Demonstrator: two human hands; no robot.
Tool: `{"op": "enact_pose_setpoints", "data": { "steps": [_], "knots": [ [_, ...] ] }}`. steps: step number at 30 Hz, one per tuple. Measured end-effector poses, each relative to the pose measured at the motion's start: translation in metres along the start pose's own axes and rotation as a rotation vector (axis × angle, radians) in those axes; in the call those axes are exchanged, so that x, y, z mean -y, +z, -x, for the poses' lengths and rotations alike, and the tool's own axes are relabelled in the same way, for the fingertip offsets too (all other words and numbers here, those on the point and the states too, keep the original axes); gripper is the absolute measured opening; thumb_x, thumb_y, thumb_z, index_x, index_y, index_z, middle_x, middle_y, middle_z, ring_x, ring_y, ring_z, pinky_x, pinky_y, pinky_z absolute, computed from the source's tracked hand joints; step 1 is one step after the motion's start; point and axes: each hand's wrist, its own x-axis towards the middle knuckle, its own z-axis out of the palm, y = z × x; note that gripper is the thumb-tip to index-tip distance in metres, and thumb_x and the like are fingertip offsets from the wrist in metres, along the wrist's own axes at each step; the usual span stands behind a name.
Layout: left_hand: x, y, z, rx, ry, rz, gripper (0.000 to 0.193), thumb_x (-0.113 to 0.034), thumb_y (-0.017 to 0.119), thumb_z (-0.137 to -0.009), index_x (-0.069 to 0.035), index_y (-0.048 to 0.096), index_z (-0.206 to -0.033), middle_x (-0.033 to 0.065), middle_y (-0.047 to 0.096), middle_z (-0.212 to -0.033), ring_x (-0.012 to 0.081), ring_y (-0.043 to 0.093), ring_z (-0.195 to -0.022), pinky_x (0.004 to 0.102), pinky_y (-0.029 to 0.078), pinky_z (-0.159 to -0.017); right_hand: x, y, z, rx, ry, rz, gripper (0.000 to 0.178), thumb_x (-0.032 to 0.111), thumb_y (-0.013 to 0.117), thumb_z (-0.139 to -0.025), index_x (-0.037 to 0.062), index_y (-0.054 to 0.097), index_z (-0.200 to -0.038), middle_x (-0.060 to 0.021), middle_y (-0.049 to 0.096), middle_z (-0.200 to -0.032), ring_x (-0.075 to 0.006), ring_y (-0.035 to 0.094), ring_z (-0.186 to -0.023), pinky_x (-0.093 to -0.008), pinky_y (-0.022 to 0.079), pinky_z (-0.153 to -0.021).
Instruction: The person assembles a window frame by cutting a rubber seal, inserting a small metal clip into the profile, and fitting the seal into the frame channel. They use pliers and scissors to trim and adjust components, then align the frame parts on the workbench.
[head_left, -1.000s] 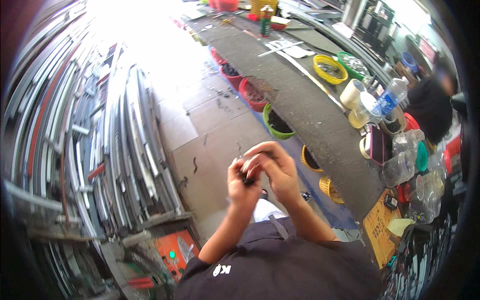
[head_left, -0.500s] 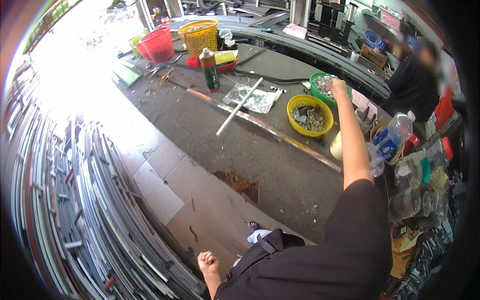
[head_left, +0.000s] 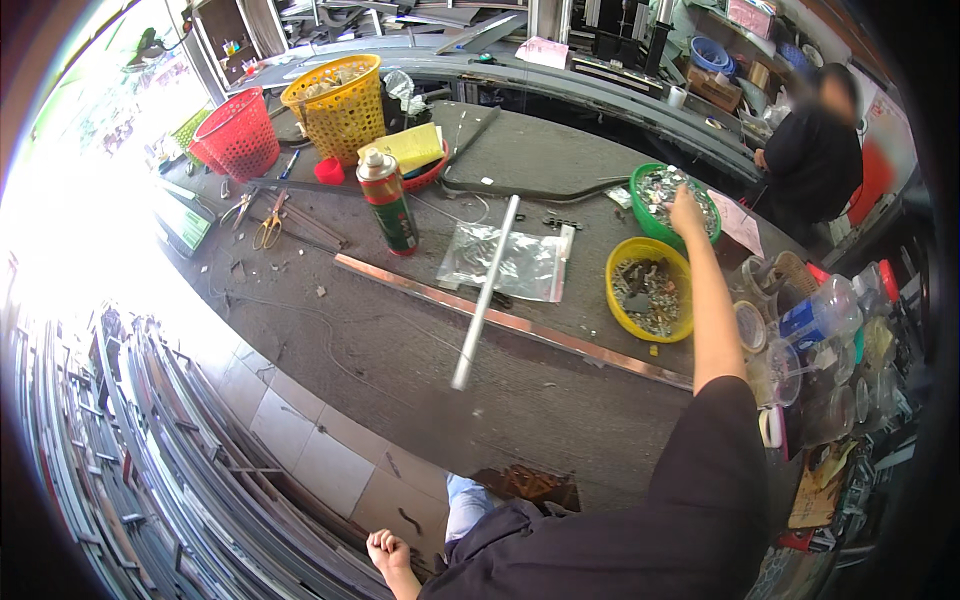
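My right hand (head_left: pixel 686 212) reaches over the green basket (head_left: pixel 640 212) of small metal parts, fingers bent down at its contents. They look pinched together; whatever is between them is too small to tell. Close to my body, low in the view, my left hand (head_left: pixel 388 549) is curled into a fist, and anything inside it is hidden. Nearer than the green basket stands a yellow basket (head_left: pixel 610 302) of screws and small hardware. To its left, a white rod (head_left: pixel 487 290) lies across a clear plastic bag (head_left: pixel 545 272) and a long copper-coloured strip (head_left: pixel 590 352).
A spray can (head_left: pixel 388 205), scissors (head_left: pixel 268 232), a red basket (head_left: pixel 240 135) and a tall yellow basket (head_left: pixel 335 110) stand or lie leftward. Plastic bottles and jars (head_left: pixel 820 310) crowd the right. Metal profiles (head_left: pixel 180 460) fill the lower left. Another person (head_left: pixel 815 150) sits far right.
My view has shifted, so the table appears closer and further down. My right hand stays at the green basket, and my left hand stays curled near my body.
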Motion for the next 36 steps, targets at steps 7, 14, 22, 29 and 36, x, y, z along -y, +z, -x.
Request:
{"op": "enact_pose_setpoints", "data": {
  "steps": [7,14,22,29,36],
  "knots": [
    [-0.007,0.189,-0.057,0.084,0.168,-0.32,0.028,-0.014,0.049,-0.094,-0.013,0.045,-0.066,-0.0039,0.044,-0.061,0.0081,0.029,-0.046,0.0233,0.019,-0.038,-0.038,0.031,-0.024,-0.543,0.135,-0.17,0.039,0.028,0.046,-0.101,-0.0008,0.067,-0.083,-0.0244,0.07,-0.084,-0.0451,0.067,-0.083,-0.0533,0.051,-0.071],
    [0.139,0.327,-0.05,0.44,-0.181,-0.54,0.032,-0.02,0.044,-0.103,-0.013,0.041,-0.072,-0.0022,0.037,-0.068,0.0071,0.03,-0.054,0.021,0.026,-0.042,0.034,-0.038,0.017,-0.137,0.543,-2.269,0.02,0.006,0.059,-0.084,0.0119,0.046,-0.069,0.0007,0.043,-0.058,-0.0123,0.041,-0.045,-0.0251,0.032,-0.039],
    [0.426,0.264,-0.03,0.223,-0.774,-0.95,0.045,-0.023,0.032,-0.104,0.002,0.047,-0.138,0.0208,0.043,-0.149,0.0374,0.039,-0.141,0.0496,0.039,-0.114,0.26,-0.166,0.205,0.492,0.178,-2.061,0.038,0.033,0.05,-0.104,0.013,0.041,-0.073,0.0022,0.04,-0.063,-0.0072,0.034,-0.05,-0.0235,0.029,-0.041],
    [0.451,0.26,0.001,0.285,-0.719,-1.056,0.042,-0.032,0.035,-0.106,-0.011,0.052,-0.139,0.0069,0.057,-0.138,0.0204,0.057,-0.117,0.0407,0.047,-0.103,0.284,-0.178,0.246,0.178,-0.2,-1.865,0.042,0.03,0.045,-0.108,0.0098,0.041,-0.071,0.0031,0.038,-0.062,-0.0049,0.031,-0.052,-0.024,0.026,-0.048],
    [0.44,0.267,0.018,0.383,-0.659,-0.953,0.043,-0.031,0.035,-0.106,-0.01,0.051,-0.139,0.0104,0.056,-0.139,0.0226,0.055,-0.124,0.0429,0.045,-0.106,0.283,-0.182,0.258,0.242,-0.248,-1.833,0.042,0.028,0.043,-0.108,0.0095,0.04,-0.07,0.003,0.038,-0.063,-0.0048,0.032,-0.054,-0.0227,0.026,-0.049]
  ]
}}
